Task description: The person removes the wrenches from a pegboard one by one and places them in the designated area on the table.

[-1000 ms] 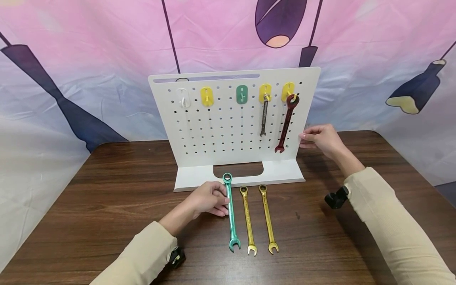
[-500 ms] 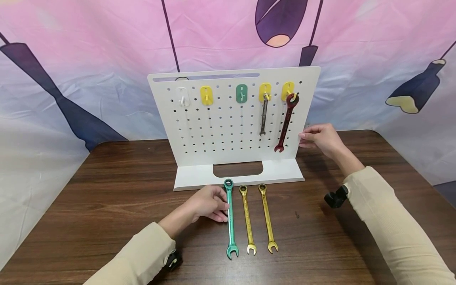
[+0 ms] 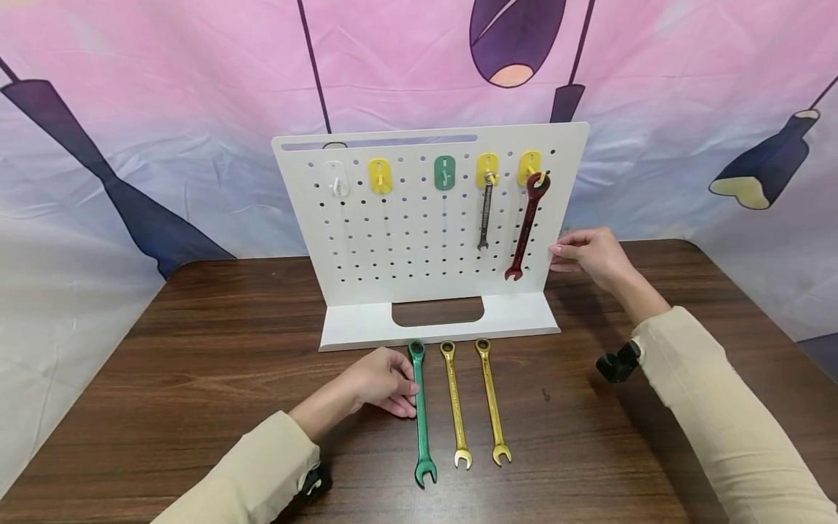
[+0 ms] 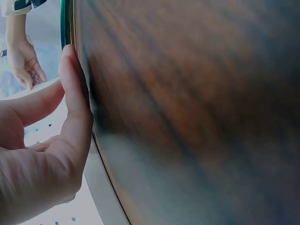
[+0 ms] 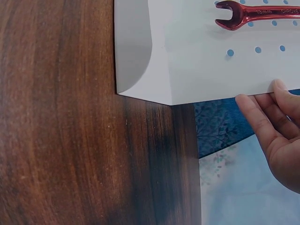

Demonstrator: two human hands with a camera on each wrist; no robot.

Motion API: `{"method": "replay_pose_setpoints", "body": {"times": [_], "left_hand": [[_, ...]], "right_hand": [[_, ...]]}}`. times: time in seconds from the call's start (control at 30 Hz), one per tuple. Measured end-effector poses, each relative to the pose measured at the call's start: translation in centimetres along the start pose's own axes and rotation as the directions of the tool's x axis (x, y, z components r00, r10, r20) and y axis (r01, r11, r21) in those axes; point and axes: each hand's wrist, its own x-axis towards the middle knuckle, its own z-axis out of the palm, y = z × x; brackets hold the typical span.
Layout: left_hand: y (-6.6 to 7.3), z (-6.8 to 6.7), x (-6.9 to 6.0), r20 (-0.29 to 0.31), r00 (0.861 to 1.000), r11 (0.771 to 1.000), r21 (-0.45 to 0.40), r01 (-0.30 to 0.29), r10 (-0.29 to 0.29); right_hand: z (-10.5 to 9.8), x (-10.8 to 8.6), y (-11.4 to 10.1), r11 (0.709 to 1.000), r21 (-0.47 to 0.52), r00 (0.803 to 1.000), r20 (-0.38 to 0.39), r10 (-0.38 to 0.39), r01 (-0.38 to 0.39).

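My left hand [image 3: 386,384] pinches the shaft of a green combination wrench [image 3: 422,426] from its left side. That wrench lies along the table, its ring end near the pegboard's base and its open end towards me. Two gold wrenches lie to its right, one nearer [image 3: 456,407] and one farther [image 3: 492,404]. My right hand [image 3: 592,255] holds the right edge of the white pegboard [image 3: 415,225] between thumb and fingers. On the board's right side hang a small silver wrench [image 3: 485,215] and a larger red wrench [image 3: 526,229], each from a yellow hook.
The board also carries a white hook [image 3: 337,180], a yellow hook [image 3: 380,177] and a green hook [image 3: 444,173], with nothing hung on them. It stands on a brown wooden table [image 3: 216,349]. A printed cloth [image 3: 216,73] hangs behind.
My left hand and the green wrench have moved towards me and down, and the wrench now lies beside the gold ones. The right hand stays on the board's edge.
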Motion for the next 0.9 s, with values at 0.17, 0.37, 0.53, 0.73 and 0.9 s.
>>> {"method": "replay_pose_setpoints", "body": {"times": [0.17,0.37,0.53,0.73,0.9], "left_hand": [[0.00,0.06,-0.10,-0.007,1.000,1.000,0.009,-0.001,0.001],[0.15,0.28,-0.21,-0.040,0.999,1.000,0.021,0.004,-0.004],[0.20,0.28,-0.31,-0.067,0.998,0.999,0.045,0.021,-0.017],[0.26,0.25,-0.35,-0.116,0.992,0.995,0.081,0.050,-0.040],[0.32,0.02,-0.31,-0.125,0.991,0.996,0.069,0.051,-0.042]], "right_hand": [[0.00,-0.05,-0.06,1.000,0.000,1.000,-0.001,-0.002,0.002],[0.00,-0.05,-0.08,1.000,-0.002,1.000,0.002,-0.002,0.002],[0.01,-0.06,-0.03,1.000,0.007,1.000,0.003,-0.002,0.002],[0.02,0.03,0.06,0.999,0.047,1.000,0.005,-0.006,0.006],[0.05,0.07,0.09,0.997,0.081,1.000,0.008,-0.009,0.008]]}}
